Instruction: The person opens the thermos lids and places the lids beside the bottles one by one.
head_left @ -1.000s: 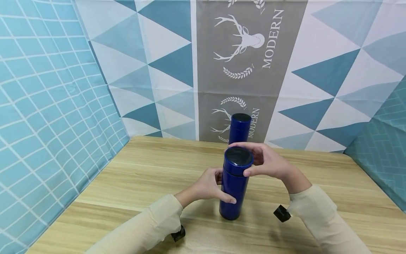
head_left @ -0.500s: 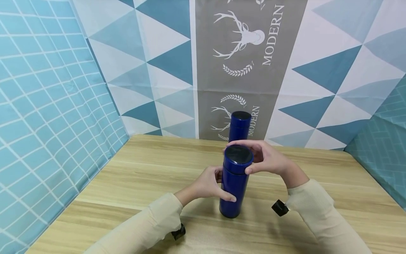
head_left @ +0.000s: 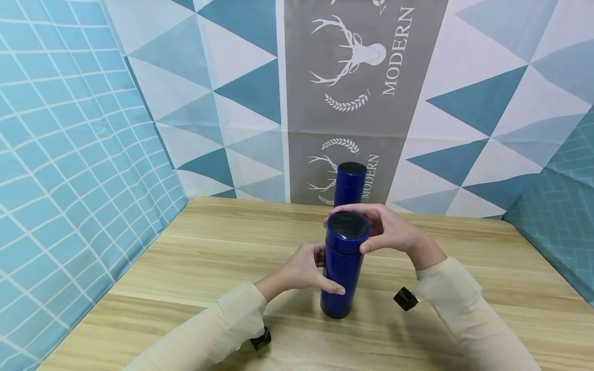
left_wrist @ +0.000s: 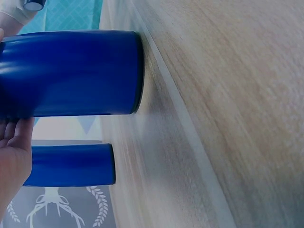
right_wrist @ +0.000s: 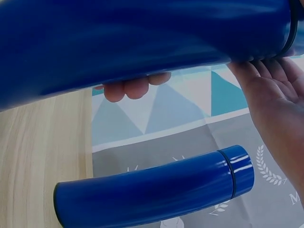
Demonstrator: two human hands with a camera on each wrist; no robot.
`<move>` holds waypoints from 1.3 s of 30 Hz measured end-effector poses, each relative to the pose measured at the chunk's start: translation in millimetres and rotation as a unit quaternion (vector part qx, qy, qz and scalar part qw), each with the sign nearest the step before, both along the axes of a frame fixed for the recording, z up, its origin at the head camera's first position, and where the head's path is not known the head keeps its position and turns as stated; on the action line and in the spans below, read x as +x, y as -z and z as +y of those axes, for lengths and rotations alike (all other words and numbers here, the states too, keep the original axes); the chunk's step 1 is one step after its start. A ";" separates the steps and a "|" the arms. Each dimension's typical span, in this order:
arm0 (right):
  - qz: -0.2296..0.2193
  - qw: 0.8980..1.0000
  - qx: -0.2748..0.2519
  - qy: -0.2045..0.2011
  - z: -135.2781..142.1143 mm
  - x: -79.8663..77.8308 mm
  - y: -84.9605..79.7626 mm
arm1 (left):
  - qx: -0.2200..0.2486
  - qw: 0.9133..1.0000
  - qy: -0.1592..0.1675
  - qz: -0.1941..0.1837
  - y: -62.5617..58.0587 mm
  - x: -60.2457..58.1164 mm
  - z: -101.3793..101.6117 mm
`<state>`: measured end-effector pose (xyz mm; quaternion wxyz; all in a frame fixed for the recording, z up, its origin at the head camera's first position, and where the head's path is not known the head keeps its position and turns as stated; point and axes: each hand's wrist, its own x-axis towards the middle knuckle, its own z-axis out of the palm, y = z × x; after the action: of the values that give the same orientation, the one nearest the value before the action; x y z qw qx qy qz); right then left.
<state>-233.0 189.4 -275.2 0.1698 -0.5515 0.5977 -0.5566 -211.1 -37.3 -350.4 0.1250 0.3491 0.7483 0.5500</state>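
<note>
A dark blue thermos flask (head_left: pixel 341 281) stands upright on the wooden table, its lid (head_left: pixel 348 225) on, black-topped and marked off by a thin dark seam. My left hand (head_left: pixel 303 270) grips the body about halfway up, thumb across the front. At the top, my right hand (head_left: pixel 387 229) holds the lid, thumb on the near right side and fingers round the back. In the right wrist view, left fingertips (right_wrist: pixel 135 89) show past the body. Behind, a second blue flask (head_left: pixel 350 188) stands upright, partly hidden by my right hand and the front flask.
The wooden table (head_left: pixel 204 247) reaches back to a patterned cloth wall (head_left: pixel 250 103) with triangles and a deer print. A blue tiled-pattern sheet (head_left: pixel 69 154) borders it on the left, a teal one (head_left: pixel 561 216) on the right. Small black cameras (head_left: pixel 406 299) hang at both wrists.
My right hand has turned slightly at the lid, its wrist swinging a little to the left. My left hand and both flasks have stayed in place.
</note>
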 end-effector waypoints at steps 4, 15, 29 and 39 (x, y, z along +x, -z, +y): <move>-0.003 1.000 0.004 -0.014 0.4 -3.5 -0.1 | -0.002 1.000 0.000 0.001 0.0 0.6 0.5; -0.027 0.997 0.026 -0.065 -1.2 -14.0 -5.6 | 0.004 1.000 -0.001 0.007 0.7 -0.8 -0.4; -0.025 0.998 0.001 -0.059 0.4 -7.4 3.5 | 0.001 1.000 -0.002 -0.004 -1.3 0.9 0.7; -0.019 0.993 -0.014 0.112 -2.8 29.3 2.5 | 0.005 1.000 -0.002 -0.007 -0.2 0.4 -0.1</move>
<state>-203.7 186.6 -277.7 0.1101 -0.4728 0.6445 -0.5907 -210.7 -37.4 -350.2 0.1269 0.3442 0.7456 0.5564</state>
